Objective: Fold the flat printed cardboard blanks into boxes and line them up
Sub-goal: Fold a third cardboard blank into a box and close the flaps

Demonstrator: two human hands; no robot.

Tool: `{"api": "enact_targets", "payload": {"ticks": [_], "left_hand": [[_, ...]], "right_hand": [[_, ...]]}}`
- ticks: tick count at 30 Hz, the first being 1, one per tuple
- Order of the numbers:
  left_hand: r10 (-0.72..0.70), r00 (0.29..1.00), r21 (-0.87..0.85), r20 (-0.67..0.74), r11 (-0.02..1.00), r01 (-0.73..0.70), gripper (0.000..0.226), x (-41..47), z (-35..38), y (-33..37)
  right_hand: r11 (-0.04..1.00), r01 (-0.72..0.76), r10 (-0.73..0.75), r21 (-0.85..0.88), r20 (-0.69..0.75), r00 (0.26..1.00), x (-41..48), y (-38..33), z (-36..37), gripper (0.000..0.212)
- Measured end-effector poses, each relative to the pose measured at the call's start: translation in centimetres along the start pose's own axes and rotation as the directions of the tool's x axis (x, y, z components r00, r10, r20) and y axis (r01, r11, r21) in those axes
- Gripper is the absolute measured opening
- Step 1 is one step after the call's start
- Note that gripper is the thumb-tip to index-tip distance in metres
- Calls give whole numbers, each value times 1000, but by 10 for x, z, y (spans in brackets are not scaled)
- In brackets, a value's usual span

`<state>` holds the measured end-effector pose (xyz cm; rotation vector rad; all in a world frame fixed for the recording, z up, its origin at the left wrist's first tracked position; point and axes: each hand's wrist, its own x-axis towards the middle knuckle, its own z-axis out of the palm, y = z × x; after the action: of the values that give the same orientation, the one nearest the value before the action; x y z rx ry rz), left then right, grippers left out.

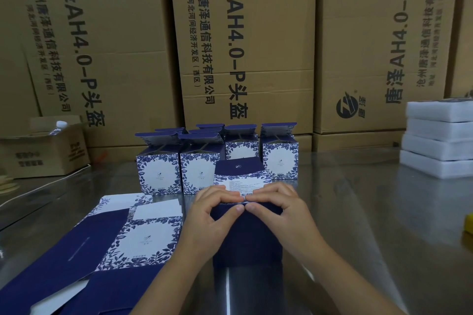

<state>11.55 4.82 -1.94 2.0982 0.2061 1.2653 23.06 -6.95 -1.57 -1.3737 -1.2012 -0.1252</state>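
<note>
Your left hand (212, 215) and right hand (279, 212), fingers curled, pinch top flap of matte navy box (245, 238) upright on shiny steel surface (371, 212); barcode label on flap. Flat blue-floral blanks (146, 238) at left. Folded boxes (157, 171) lined behind. Corrugated cartons (245, 33) read "AH4.0-P".

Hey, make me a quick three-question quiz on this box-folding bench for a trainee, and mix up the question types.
1. True or false: the left hand and right hand both pinch the top edge of the dark blue cardboard box.
2. The flat blue-and-white printed cardboard blanks lie: a) left of the hands, b) right of them, c) under them.
3. Are the top flaps of the finished blue-and-white floral boxes open or closed?
Key: 1 true; 2 a; 3 open.
</note>
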Motion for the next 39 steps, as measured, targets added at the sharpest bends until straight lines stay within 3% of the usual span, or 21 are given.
{"api": "enact_targets", "payload": {"ticks": [12, 17, 28, 33, 39], "left_hand": [[-1, 1000, -15, -29, 1000, 1, 3, -2, 6, 1], [26, 999, -32, -18, 999, -26, 25, -3, 5, 1], [-23, 1000, -85, -19, 996, 21, 2, -1, 4, -2], [-46, 996, -79, 76, 996, 51, 26, 3, -9, -6], [-53, 997, -103, 60, 993, 59, 29, 4, -10, -5]], "right_hand": [[999, 33, -32, -40, 2, 999, -2, 0, 2, 22], [998, 36, -36, -49, -6, 999, -2, 0, 5, 21], [999, 14, -13, -47, 3, 1000, 0, 2, 1, 22], [1000, -15, 16, -15, 21, 1000, 2, 5, -8, 21], [999, -43, 42, 8, 17, 999, 4, 5, -7, 22]]}}
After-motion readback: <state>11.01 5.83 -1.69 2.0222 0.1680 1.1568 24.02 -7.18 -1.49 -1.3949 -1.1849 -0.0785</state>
